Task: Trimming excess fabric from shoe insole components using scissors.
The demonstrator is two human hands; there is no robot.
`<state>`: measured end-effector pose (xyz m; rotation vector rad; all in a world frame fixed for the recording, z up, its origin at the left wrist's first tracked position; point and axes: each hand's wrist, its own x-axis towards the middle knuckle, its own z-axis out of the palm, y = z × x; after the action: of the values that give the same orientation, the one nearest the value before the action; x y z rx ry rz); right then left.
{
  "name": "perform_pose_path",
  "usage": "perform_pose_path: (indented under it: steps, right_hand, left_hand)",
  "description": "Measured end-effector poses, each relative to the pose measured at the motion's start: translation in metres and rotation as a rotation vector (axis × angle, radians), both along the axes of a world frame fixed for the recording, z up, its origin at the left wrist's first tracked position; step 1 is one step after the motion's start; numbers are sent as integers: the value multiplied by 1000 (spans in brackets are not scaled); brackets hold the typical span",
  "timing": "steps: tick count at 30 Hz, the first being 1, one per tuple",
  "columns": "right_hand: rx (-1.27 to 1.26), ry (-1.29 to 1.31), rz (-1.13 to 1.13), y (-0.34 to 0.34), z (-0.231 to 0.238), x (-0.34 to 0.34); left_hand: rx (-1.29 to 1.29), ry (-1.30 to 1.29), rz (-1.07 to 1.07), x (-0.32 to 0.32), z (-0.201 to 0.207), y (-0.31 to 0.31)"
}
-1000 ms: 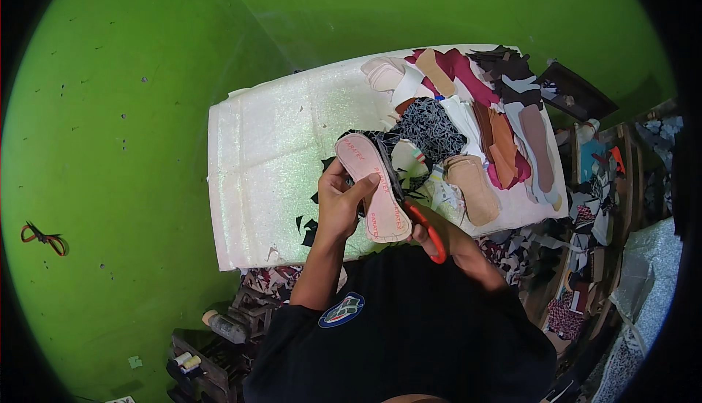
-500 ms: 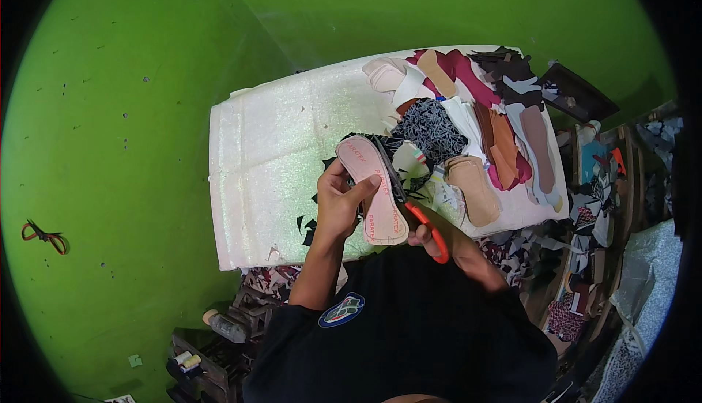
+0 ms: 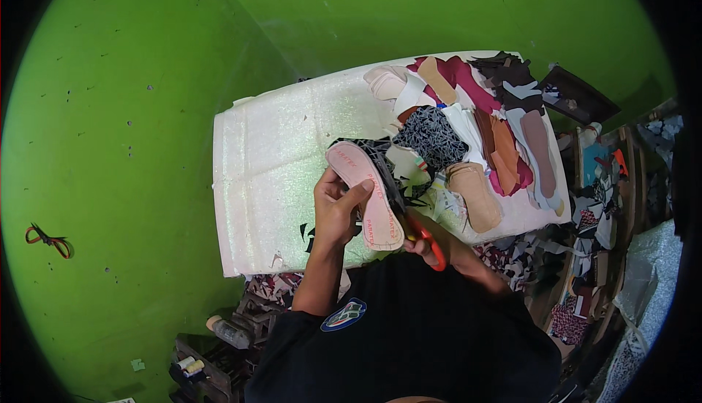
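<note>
Centrally, above the near edge of the tabletop (image 3: 278, 162), a pink sole-shaped piece (image 3: 376, 211) is held with its rounded end tilted toward the far edge. The left hand (image 3: 335, 211) grips it along its left side, thumb flat on the pink face, fingers behind. Dark material (image 3: 379, 156) projects past the right side of the piece. The right hand (image 3: 418, 248), partly hidden, is closed around the orange-handled scissors (image 3: 433, 251); the blades lie against the dark material, and their opening cannot be told.

For a clean result, judged from this pose, the blades should follow just outside the pink margin without nicking it. Long strokes suit the straighter side, short snips the rounded ends. Turning the piece with the left hand is preferable to twisting the right wrist, and the left thumb and fingers are best placed well back from the cutting line.

Small dark scraps (image 3: 307, 238) lie toward the near edge, left of centre. Toward the right edge are grey-and-black patterned material (image 3: 433, 136) and tan sole-shaped pieces (image 3: 474, 194); black pieces (image 3: 514, 72) occupy the far right corner.
</note>
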<state>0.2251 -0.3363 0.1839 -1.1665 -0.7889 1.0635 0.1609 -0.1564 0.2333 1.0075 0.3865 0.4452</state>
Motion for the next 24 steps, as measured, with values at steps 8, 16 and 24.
perform_pose_path:
  steps: [8, 16, 24]
  right_hand:
    - [-53, 75, 52, -14, -7, 2]
    - [269, -68, -546, 4, -1, 6]
    - [40, -425, -589, 18, 30, 20]
  left_hand:
    - [-16, -57, 76, -8, -2, 15]
    - [-18, -69, 77, -2, -9, 0]
    - [33, -9, 37, 1, -22, -15]
